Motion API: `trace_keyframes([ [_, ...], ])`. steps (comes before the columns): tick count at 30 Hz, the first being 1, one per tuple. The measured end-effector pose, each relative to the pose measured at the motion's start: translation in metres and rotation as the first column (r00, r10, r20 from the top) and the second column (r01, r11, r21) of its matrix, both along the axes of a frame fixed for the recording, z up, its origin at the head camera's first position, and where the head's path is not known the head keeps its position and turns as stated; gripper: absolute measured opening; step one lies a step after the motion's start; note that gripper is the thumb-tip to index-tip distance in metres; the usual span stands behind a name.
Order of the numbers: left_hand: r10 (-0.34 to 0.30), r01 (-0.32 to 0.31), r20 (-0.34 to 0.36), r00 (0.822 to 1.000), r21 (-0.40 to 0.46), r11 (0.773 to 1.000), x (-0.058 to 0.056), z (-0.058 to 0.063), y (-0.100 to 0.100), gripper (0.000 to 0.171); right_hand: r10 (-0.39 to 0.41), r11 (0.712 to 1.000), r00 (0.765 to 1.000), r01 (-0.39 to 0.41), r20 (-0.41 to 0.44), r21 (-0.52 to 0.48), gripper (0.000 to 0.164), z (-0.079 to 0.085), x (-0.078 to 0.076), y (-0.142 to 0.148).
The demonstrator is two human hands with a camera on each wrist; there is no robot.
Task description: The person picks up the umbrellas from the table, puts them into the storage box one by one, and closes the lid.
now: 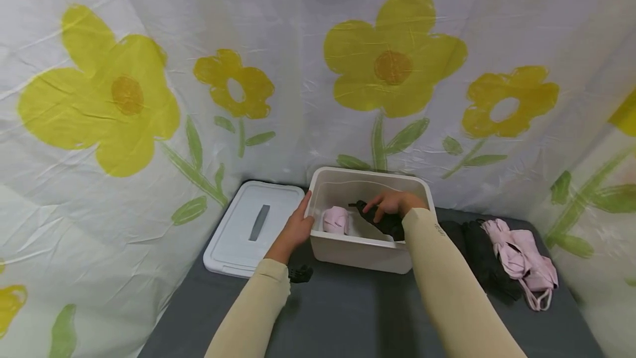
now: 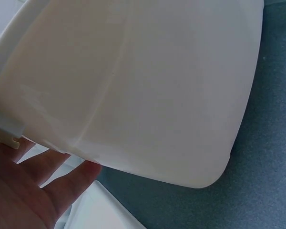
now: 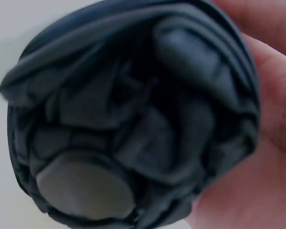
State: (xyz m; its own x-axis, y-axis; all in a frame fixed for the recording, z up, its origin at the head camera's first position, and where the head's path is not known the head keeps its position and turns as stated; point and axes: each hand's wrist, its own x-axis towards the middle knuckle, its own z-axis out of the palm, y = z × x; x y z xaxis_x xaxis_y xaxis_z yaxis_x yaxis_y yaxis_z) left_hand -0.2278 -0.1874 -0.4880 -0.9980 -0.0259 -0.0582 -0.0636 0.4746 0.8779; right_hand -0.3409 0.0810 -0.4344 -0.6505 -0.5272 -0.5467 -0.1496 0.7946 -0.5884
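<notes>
A white storage bin (image 1: 360, 253) stands before me. My left hand (image 1: 297, 230) grips its left side by the rim; in the left wrist view the fingers (image 2: 74, 186) lie against the bin's outside. Inside the bin, my right hand (image 1: 395, 203) holds a black folded umbrella (image 1: 367, 213), which slants across the right half. The right wrist view shows the bunched dark fabric of the umbrella (image 3: 133, 109) from its end, with a round grey piece and the palm behind it. A rolled pink bundle (image 1: 335, 220) sits in the bin's left half.
The bin's white lid (image 1: 233, 231) with a grey handle lies to the left. Black bundles (image 1: 484, 261) and pink ones with a strap (image 1: 526, 258) lie on the right. A small black object (image 1: 300, 274) is beside my left wrist. A flowered curtain (image 1: 298, 142) hangs behind.
</notes>
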Motion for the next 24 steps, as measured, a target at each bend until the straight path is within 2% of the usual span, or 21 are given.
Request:
trace_keyframes([
  [7, 0.01, -0.01, 0.008, 1.0, -0.005, 1.0, 0.001, 0.002, 0.001, 0.067, 0.03, 0.999, 1.0, -0.03, -0.008, 0.04, 0.051, 0.001, 0.003, -0.005],
  [15, 0.014, -0.014, 0.008, 1.0, -0.02, 1.0, 0.003, 0.002, 0.001, 0.067, -0.017, 1.0, 0.999, 0.016, 0.041, 0.019, 0.051, -0.011, -0.005, -0.012],
  [24, 0.009, -0.009, -0.033, 0.999, -0.021, 1.0, 0.003, 0.001, 0.0, 0.068, 0.048, 0.994, 0.998, -0.043, -0.051, 0.097, 0.051, -0.024, -0.008, -0.019],
])
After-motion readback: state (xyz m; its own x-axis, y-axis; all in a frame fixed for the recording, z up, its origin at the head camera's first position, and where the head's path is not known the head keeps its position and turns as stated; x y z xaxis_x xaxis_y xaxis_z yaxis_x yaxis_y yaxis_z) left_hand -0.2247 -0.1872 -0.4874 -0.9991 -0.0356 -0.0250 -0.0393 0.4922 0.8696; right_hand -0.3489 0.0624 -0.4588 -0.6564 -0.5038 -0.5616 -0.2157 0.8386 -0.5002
